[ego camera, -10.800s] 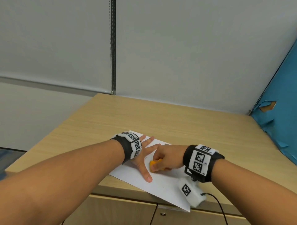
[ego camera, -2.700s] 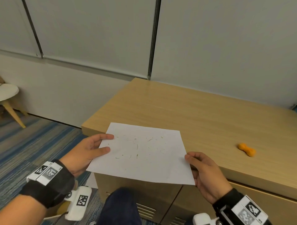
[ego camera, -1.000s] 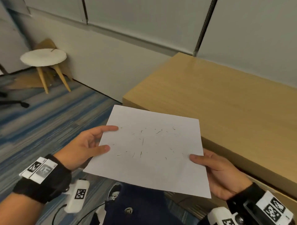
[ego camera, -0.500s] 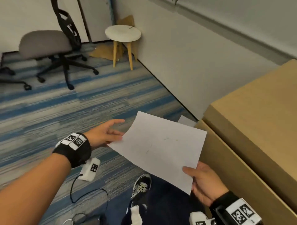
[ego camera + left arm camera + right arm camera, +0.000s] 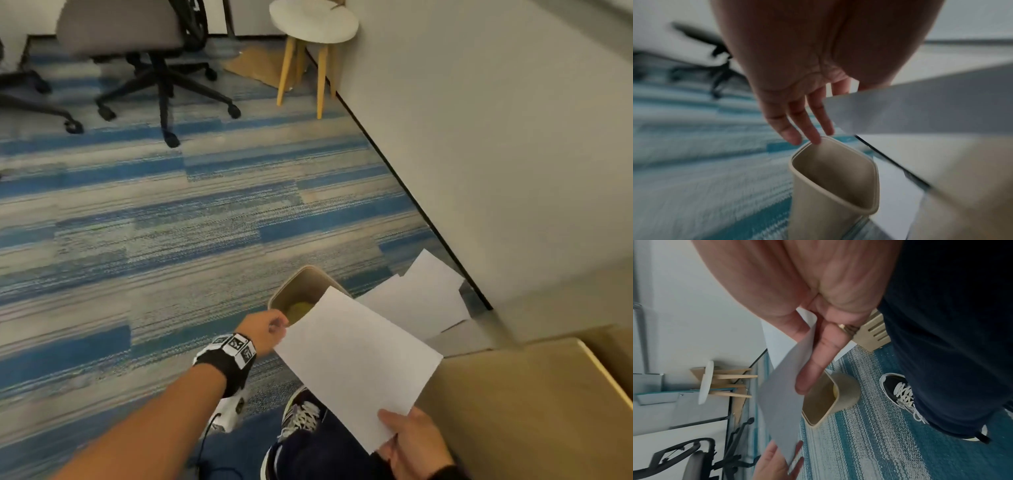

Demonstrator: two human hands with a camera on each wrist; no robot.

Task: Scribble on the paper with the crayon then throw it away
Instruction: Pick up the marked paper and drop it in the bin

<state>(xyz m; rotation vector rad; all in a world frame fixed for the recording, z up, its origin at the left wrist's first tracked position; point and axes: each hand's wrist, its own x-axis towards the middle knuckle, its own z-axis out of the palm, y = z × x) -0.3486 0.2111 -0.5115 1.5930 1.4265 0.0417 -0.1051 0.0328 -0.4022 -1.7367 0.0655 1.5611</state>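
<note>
The white paper [image 5: 356, 363] hangs tilted in the air, its far corner over a beige bin [image 5: 297, 274] on the carpet. My right hand [image 5: 407, 438] pinches the paper's near corner between thumb and fingers [image 5: 818, 356]. Beside the sheet's left edge is my left hand [image 5: 269, 327], fingers [image 5: 812, 129] straight and pointing down at the bin's rim [image 5: 792, 164]. In the right wrist view the paper [image 5: 781, 399] lies over the left palm [image 5: 774, 465], above the bin [image 5: 846, 395]. The paper's edge [image 5: 920, 105] hides the left thumb tip. No crayon is in view.
Something yellowish [image 5: 299, 308] lies inside the bin. Loose white sheets [image 5: 421, 301] lie on the floor by the wall. A wooden cabinet [image 5: 531, 411] stands at the right, and my shoe [image 5: 301, 414] is below the paper. Farther off stand a stool [image 5: 313, 20] and an office chair [image 5: 147, 44].
I have turned from the cabinet top toward the floor and carried the paper down over the bin. My left hand let go of its edge and reached toward the bin.
</note>
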